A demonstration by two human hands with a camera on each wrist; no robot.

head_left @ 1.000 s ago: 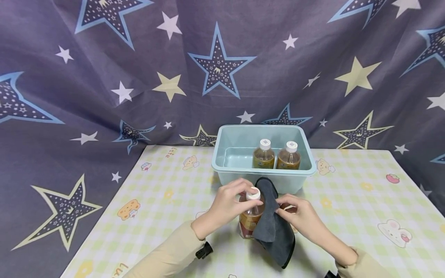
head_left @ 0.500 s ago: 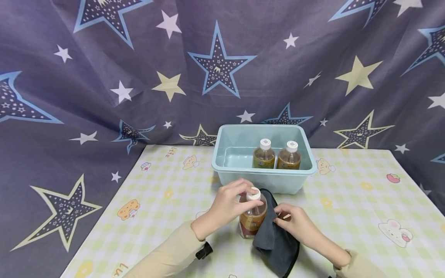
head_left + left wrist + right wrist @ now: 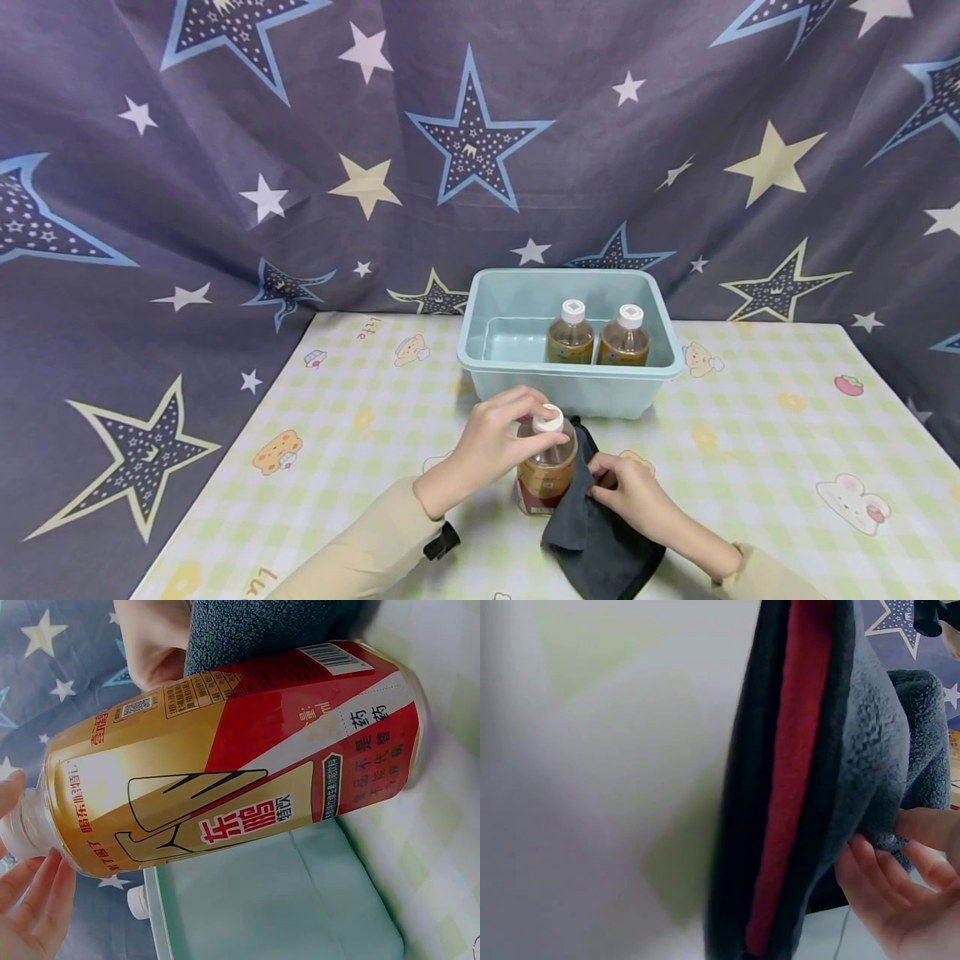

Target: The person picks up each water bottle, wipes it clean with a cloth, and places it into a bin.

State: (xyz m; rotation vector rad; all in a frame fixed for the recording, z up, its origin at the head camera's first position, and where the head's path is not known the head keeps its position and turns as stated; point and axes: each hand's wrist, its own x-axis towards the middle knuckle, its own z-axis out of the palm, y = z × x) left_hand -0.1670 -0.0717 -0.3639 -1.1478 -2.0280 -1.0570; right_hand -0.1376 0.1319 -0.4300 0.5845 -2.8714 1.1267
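A drink bottle (image 3: 544, 479) with a gold and red label stands upright on the table, in front of the blue bin. My left hand (image 3: 491, 442) pinches its white cap (image 3: 548, 418) from the left, thumb on the near side. In the left wrist view the bottle (image 3: 240, 765) fills the middle, its label in plain sight. My right hand (image 3: 633, 493) pinches a dark grey cloth (image 3: 600, 546) against the bottle's right side. The cloth hangs down onto the table. In the right wrist view the cloth (image 3: 870, 742) shows a dark border with a red strip.
The light blue bin (image 3: 555, 392) stands behind the bottle, close to it. Two capped bottles stand in its right half, one (image 3: 570, 337) beside the other (image 3: 624, 340). A checked cloth (image 3: 360, 492) covers the table. A star-patterned curtain (image 3: 600, 150) hangs behind.
My right hand has moved down and slightly right along the bottle with the cloth, whose top edge has dropped, baring more of the bottle. My left hand stays on the cap.
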